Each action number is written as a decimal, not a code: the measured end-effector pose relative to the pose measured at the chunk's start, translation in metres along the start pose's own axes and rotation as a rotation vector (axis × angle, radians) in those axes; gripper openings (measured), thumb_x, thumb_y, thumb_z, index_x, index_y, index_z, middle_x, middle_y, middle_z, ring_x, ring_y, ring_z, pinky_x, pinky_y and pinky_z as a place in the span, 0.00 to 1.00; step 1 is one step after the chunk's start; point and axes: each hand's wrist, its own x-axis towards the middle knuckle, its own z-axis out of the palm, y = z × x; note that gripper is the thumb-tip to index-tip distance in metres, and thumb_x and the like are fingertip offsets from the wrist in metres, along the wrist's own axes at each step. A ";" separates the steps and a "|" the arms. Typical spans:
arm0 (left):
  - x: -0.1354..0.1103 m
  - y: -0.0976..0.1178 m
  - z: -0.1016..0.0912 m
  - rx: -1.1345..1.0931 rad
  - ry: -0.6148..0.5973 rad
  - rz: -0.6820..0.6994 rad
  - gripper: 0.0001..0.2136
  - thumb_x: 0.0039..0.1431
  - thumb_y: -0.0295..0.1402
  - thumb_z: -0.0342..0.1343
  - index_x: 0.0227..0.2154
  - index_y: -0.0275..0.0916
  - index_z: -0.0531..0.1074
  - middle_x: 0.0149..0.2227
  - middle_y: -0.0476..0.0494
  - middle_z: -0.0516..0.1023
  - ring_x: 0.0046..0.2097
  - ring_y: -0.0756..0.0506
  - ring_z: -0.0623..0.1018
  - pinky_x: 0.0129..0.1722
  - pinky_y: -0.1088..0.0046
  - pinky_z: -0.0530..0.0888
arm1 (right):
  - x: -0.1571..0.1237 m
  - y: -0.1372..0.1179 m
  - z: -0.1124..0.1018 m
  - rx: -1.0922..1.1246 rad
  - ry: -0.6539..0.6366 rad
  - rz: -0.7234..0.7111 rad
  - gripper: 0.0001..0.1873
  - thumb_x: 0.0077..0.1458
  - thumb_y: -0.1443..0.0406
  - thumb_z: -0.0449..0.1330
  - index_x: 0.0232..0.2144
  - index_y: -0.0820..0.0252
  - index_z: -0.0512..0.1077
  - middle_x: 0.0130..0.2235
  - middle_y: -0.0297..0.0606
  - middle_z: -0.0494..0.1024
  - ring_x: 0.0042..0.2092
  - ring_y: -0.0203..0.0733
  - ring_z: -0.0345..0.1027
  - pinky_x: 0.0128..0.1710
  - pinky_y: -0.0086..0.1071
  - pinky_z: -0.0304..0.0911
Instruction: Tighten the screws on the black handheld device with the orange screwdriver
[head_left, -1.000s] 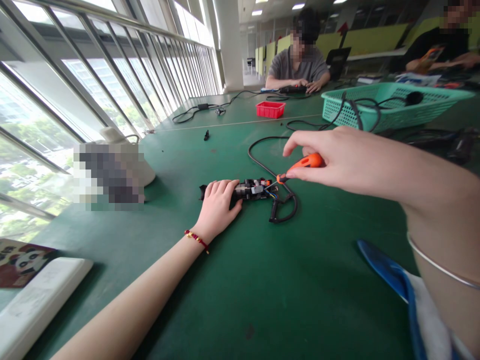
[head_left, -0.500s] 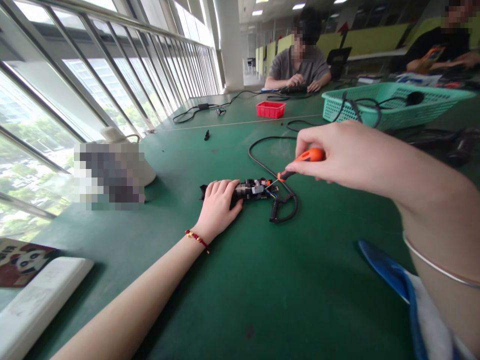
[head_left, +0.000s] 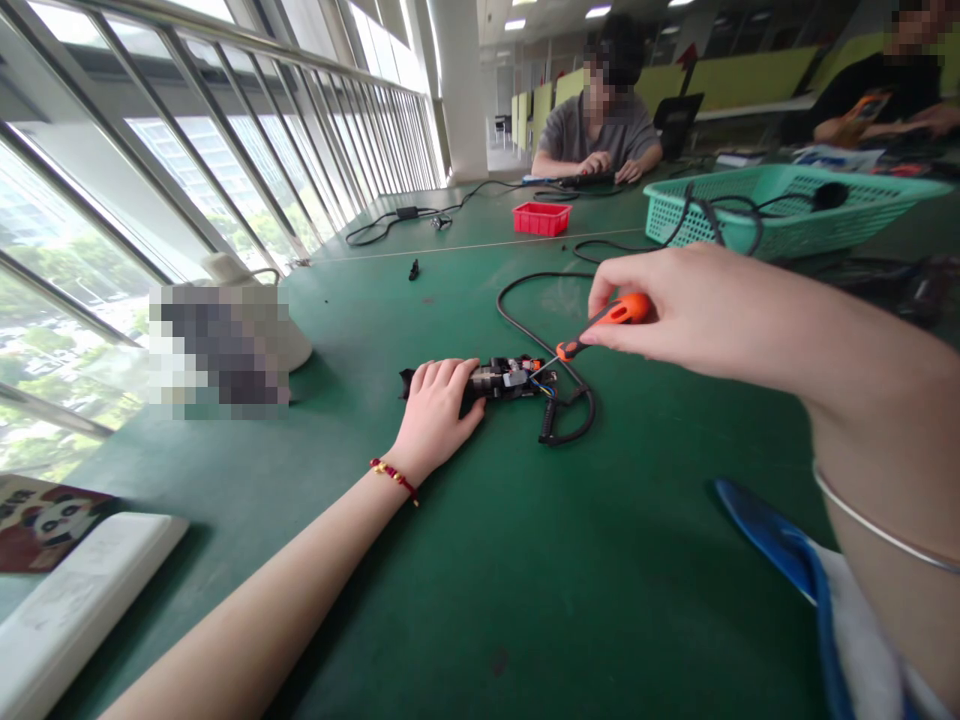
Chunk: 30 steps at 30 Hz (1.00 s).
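On smooth green tabletop (head_left: 480,570), left hand (head_left: 437,410) clasps cylindrical device (head_left: 490,380), right hand (head_left: 682,305) orange screwdriver (head_left: 632,307).

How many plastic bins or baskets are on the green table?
2: a small red bin on the far part of the table, and a larger green basket to its right, beyond the right hand. More could be hidden behind the basket or hand.

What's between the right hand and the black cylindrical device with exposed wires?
Head view: an orange-and-black screwdriver in the right hand, its thin shaft aimed at the black device; black cable beneath.
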 end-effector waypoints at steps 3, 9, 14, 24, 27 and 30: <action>0.000 0.000 0.000 0.011 -0.003 0.003 0.19 0.57 0.35 0.48 0.51 0.37 0.62 0.48 0.39 0.69 0.51 0.39 0.66 0.55 0.58 0.60 | 0.001 0.001 -0.001 -0.024 0.017 -0.040 0.09 0.48 0.62 0.57 0.35 0.52 0.70 0.30 0.36 0.74 0.26 0.39 0.63 0.23 0.33 0.54; 0.000 0.001 -0.001 0.003 0.001 -0.001 0.18 0.57 0.35 0.48 0.51 0.38 0.63 0.48 0.39 0.69 0.50 0.40 0.67 0.55 0.57 0.60 | -0.002 -0.002 -0.001 0.045 -0.120 0.085 0.22 0.52 0.46 0.50 0.29 0.55 0.71 0.18 0.34 0.69 0.20 0.38 0.62 0.23 0.34 0.54; 0.000 0.001 -0.001 -0.005 0.001 -0.003 0.18 0.57 0.35 0.48 0.51 0.38 0.62 0.49 0.39 0.69 0.51 0.39 0.67 0.55 0.57 0.60 | 0.000 0.000 0.000 0.038 -0.053 0.032 0.14 0.52 0.52 0.54 0.29 0.53 0.71 0.23 0.36 0.73 0.23 0.40 0.64 0.23 0.34 0.53; 0.001 0.001 -0.002 0.003 -0.004 0.000 0.18 0.57 0.34 0.48 0.51 0.38 0.62 0.49 0.39 0.69 0.51 0.40 0.67 0.55 0.58 0.60 | -0.001 0.006 -0.001 0.062 -0.133 0.077 0.22 0.49 0.45 0.54 0.20 0.56 0.68 0.18 0.35 0.71 0.22 0.40 0.63 0.23 0.35 0.55; 0.001 0.002 -0.002 0.014 -0.007 -0.002 0.18 0.57 0.35 0.48 0.51 0.37 0.62 0.48 0.40 0.69 0.51 0.40 0.67 0.55 0.59 0.60 | -0.001 0.006 0.000 0.030 -0.086 0.069 0.18 0.50 0.49 0.55 0.22 0.56 0.70 0.20 0.35 0.71 0.22 0.39 0.62 0.23 0.35 0.54; 0.001 0.002 -0.002 0.027 -0.012 -0.002 0.19 0.58 0.35 0.47 0.51 0.36 0.62 0.48 0.40 0.70 0.51 0.40 0.66 0.55 0.60 0.59 | 0.002 0.005 0.000 0.013 0.003 0.007 0.06 0.48 0.60 0.58 0.30 0.54 0.71 0.27 0.35 0.74 0.25 0.39 0.63 0.23 0.34 0.53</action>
